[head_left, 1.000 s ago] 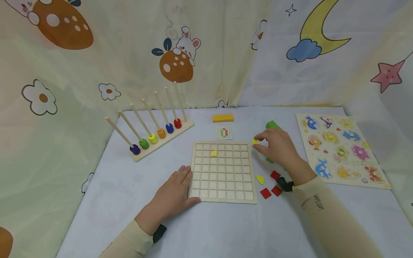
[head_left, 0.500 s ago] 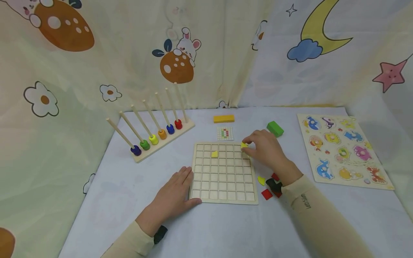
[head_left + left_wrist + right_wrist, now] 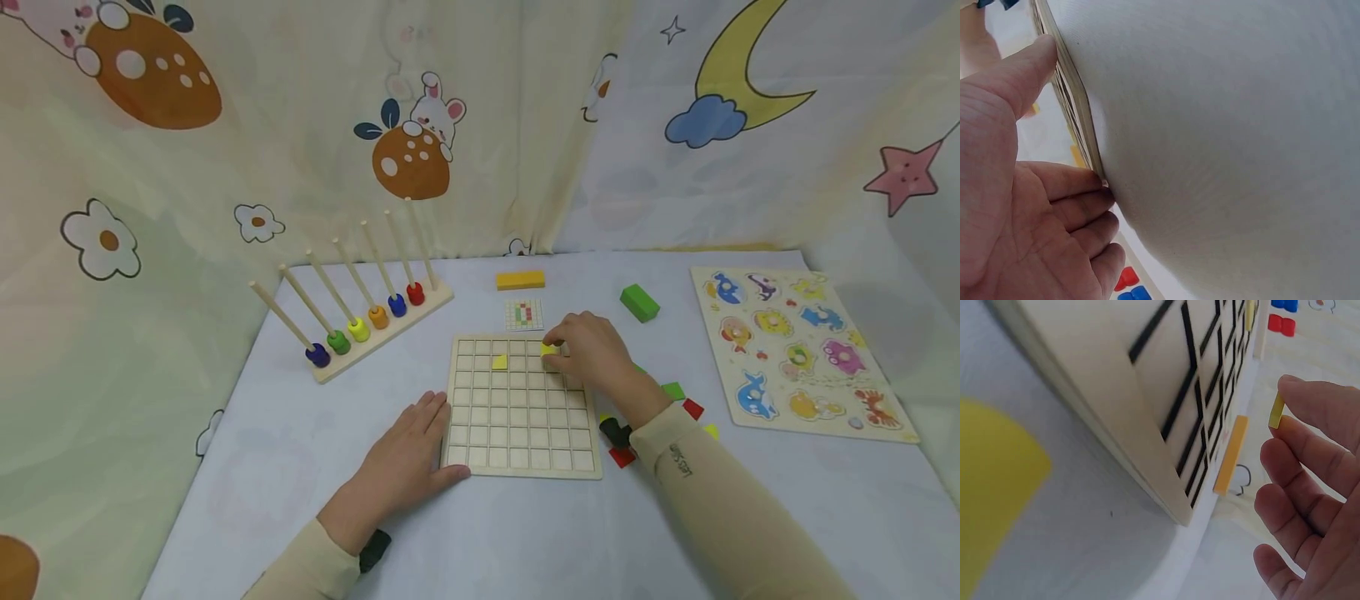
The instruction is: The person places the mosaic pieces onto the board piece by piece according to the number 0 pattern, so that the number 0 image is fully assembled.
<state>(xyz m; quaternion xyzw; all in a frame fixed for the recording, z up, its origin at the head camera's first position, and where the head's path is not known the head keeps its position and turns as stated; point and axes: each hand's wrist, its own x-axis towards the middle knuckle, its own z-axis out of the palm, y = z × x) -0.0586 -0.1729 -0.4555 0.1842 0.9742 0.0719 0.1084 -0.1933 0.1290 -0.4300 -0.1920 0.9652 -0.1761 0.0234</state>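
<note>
A wooden grid board (image 3: 517, 433) lies flat in the middle of the table. One yellow piece (image 3: 499, 362) sits in a cell near its top left. My right hand (image 3: 581, 350) hovers over the board's upper right cells and pinches a small yellow piece (image 3: 548, 349) between thumb and fingertips; the right wrist view shows this thin yellow piece (image 3: 1276, 410) at the fingertips. My left hand (image 3: 405, 454) rests flat on the table with straight fingers against the board's lower left edge (image 3: 1075, 106).
Loose red (image 3: 693, 408), green (image 3: 672, 390) and yellow (image 3: 711, 431) pieces lie right of the board. A pattern card (image 3: 522, 314), a yellow block (image 3: 520, 280) and a green block (image 3: 639, 302) lie behind it. A peg rack with coloured rings (image 3: 360, 321) stands left, an animal puzzle (image 3: 795, 350) right.
My right hand has moved left from beside the green block to above the board's upper right cells, carrying the yellow piece. The left hand has stayed put.
</note>
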